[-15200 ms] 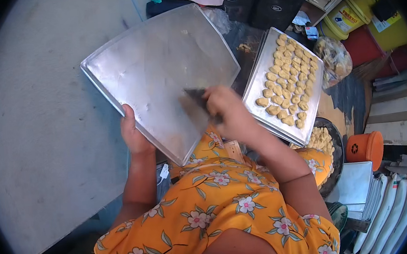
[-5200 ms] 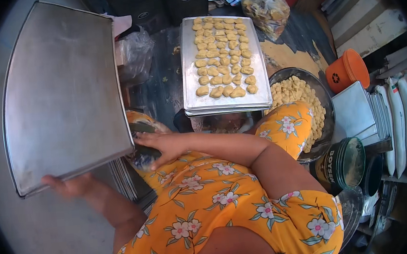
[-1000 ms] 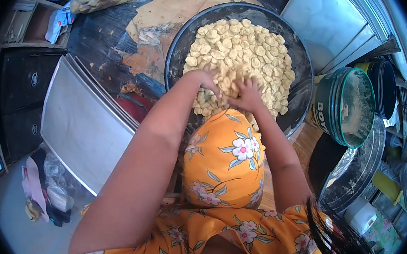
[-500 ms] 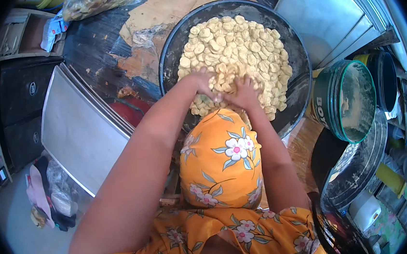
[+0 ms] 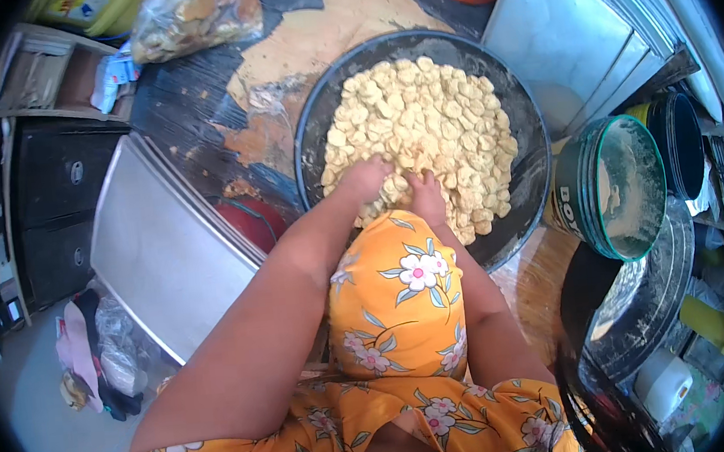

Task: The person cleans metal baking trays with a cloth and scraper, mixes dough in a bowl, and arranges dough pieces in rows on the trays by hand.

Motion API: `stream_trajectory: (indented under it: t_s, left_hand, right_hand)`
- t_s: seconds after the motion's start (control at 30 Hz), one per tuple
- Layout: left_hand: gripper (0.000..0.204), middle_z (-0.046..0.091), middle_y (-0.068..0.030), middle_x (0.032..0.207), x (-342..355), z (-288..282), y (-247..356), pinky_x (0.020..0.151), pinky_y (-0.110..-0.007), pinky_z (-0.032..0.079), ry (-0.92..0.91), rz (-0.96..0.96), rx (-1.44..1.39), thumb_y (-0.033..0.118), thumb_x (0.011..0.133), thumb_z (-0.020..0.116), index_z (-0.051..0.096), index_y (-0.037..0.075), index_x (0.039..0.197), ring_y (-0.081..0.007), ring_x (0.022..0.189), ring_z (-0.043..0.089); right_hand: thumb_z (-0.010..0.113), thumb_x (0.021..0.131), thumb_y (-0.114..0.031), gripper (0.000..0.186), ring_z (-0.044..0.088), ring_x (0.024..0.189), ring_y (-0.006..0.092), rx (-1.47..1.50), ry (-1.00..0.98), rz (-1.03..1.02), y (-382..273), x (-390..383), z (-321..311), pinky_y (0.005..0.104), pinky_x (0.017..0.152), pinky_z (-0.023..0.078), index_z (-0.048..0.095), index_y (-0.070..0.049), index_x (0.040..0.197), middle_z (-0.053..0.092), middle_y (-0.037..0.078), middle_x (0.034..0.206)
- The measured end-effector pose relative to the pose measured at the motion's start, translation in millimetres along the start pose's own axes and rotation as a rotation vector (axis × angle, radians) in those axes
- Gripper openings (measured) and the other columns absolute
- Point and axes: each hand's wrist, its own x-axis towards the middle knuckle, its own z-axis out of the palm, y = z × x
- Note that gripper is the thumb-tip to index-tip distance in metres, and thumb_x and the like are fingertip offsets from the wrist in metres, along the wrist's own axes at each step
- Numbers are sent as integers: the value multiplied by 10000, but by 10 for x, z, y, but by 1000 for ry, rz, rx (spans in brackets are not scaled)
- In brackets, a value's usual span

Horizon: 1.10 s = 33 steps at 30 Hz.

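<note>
1. The black round basin (image 5: 532, 159) was the largest thing near the hands. An orange floral-clothed knee (image 5: 399, 309) overlapped its near rim, and bare dark wall showed along its right side.
2. To the left of the basin and apart from it, a stack of metal baking trays (image 5: 162, 252) sat aslant, the top tray's broad silver face toward the wearer.
3. The heap of dough pieces (image 5: 439, 124) lay inside the basin, covering its middle and reaching closer to the left rim than to the right. It was roughly round, with no clear long axis. Most of it spread beyond the hands and rightward, toward the basin's far rim and right side.
4. A green bucket (image 5: 588, 198), dusted pale inside, stood just beyond the basin's right rim.
5. Both hands touched the heap on its near side. The left hand (image 5: 366, 178), nearer the basin's left rim, had its fingers bent down among the pieces; the right hand (image 5: 427, 196), nearer the heap's middle, pointed its fingers away from the wearer. A narrow strip of dough showed between them. Whether either hand gripped a piece could not be made out.
</note>
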Motion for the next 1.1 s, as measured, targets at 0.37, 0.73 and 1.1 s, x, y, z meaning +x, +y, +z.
stream_trajectory:
  t_s: [0.37,0.73,1.1]
  left_hand:
    - [746,533,-193,1270,-569,-798,142,985,-409,470,289,165,-280,157,623,824,567,104,1321,-376,1151,570]
    - [651,644,-151,1135,-1398,-2086,914,958,-355,473,698,194,-423,58,634,782,585,22,1253,-276,1083,620]
    - [619,597,-169,1185,-2567,-2378,977,977,-367,453,1026,114,-634,65,651,772,595,22,1243,-306,1118,585]
  right_hand:
    - [813,615,-150,598,533,1163,436,321,253,-259,-401,-135,-904,439,966,483,628,-128,1184,468,236,1296]
    - [768,610,-120,538,584,1085,396,330,437,-450,-1144,-471,-2520,419,927,497,651,-113,1135,525,177,1195]
    - [743,627,-133,518,578,1100,409,266,422,-716,-2123,-869,-2992,438,946,489,663,-125,1138,516,196,1241]
